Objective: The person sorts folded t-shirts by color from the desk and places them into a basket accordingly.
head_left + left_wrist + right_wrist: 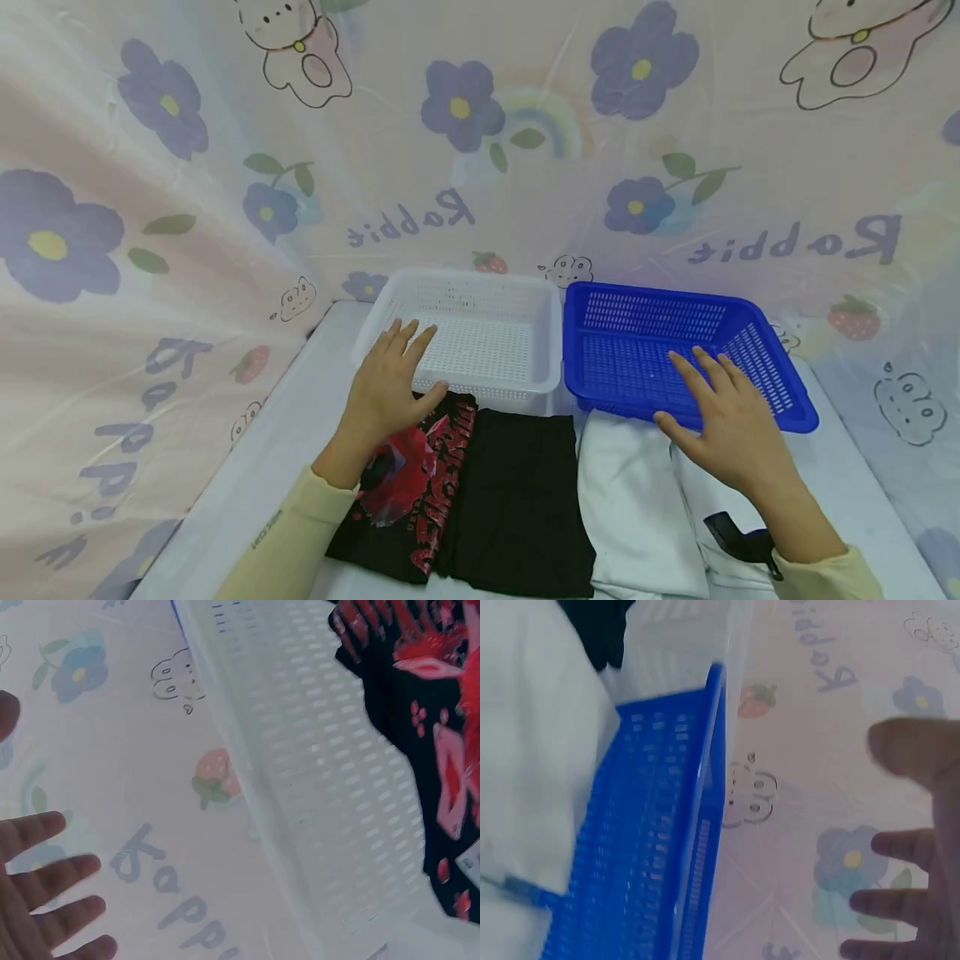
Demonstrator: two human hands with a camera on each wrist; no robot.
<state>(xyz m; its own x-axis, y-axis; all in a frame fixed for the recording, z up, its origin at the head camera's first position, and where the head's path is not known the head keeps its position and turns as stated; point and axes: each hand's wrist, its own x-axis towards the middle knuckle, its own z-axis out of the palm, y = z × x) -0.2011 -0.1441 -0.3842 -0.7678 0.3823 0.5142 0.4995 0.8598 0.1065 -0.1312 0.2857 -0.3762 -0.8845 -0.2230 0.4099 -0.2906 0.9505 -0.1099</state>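
While both baskets sit bare, sorting looks unstarted: left hand [386,383] hovers flat, fingers straight, above the black printed shirt [420,492]; right hand [723,421], fingers spread, hovers over the white garment [637,500] by the blue basket [795,412]; white basket [551,333] lies beyond the left fingers.

Left hand [41,900] fingers spread, white basket [330,795], black-and-red printed garment [427,712]

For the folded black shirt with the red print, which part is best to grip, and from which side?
Probably the near-left edge of the folded black shirt with red print, from the left hand side. Its right edge lies against the plain black folded garment and its far end meets the white perforated plastic basket.
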